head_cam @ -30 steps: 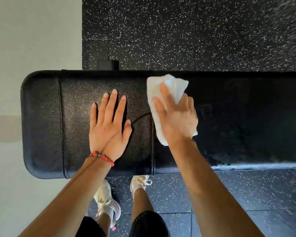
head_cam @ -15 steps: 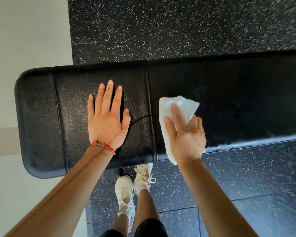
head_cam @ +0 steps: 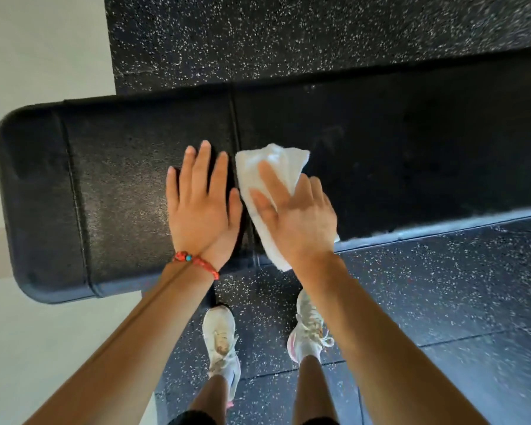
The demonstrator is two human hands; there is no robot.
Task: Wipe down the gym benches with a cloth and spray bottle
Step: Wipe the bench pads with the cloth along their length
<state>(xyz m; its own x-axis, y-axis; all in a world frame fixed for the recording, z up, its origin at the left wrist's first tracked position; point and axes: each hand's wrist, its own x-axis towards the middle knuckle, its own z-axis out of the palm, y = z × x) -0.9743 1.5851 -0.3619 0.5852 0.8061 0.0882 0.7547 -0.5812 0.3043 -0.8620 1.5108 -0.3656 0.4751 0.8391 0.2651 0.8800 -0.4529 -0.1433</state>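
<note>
Below, the black tabletop is lying across speckled flooring. I'm resting my left hand flat, fingers spread, while my right hand is pressing, fingers straight, on the cloth just beside it.

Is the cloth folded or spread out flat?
Folded: the cloth shows layered edges under the right hand pressing it on the bench.

White sneakers on speckled rubber floor, red bracelet
</note>
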